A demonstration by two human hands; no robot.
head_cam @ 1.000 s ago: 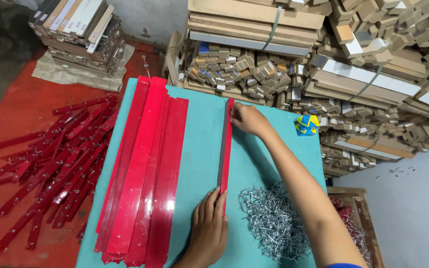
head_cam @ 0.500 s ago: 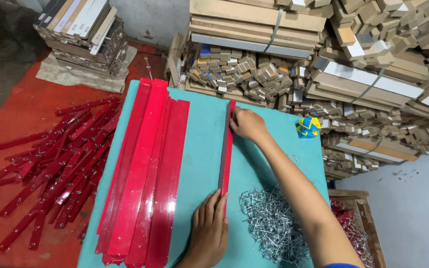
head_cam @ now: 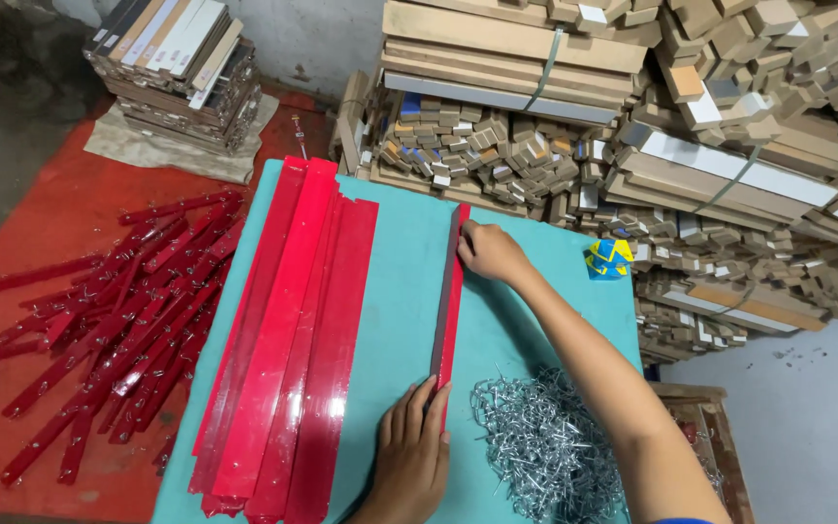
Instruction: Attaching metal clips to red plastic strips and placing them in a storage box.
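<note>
- A long red strip point(head_cam: 449, 296) lies lengthwise on the teal table point(head_cam: 400, 291), roughly in the middle, running from the far edge toward the person.
- The left hand point(head_cam: 414, 451) lies flat and open, palm down, at the near end of the strip; its fingers point(head_cam: 426, 406) are stretched out together, and their tips touch the strip's near end. It grips nothing.
- The right hand point(head_cam: 490, 252) rests on the far part of the strip, just short of its far end, fingers curled loosely and pressing on the strip's right edge. Whether it pinches the strip or only presses it, I cannot tell.
- The right forearm crosses the table diagonally from the lower right.
- A stack of red strips point(head_cam: 288, 340) lies along the table's left side, parallel to the single strip and well apart from it.
- A heap of small silvery metal clips point(head_cam: 545, 451) sits on the near right part of the table, just beside the left hand and under the right forearm.
- A small blue and yellow thing point(head_cam: 608, 259) stands near the table's right edge, right of the right hand.
- On the red floor left of the table lies a loose pile of narrow red strips point(head_cam: 113, 325).
- Behind the table are bundled wooden boards and blocks point(head_cam: 632, 126); another stack of boards point(head_cam: 172, 63) sits on a cloth at the upper left.
</note>
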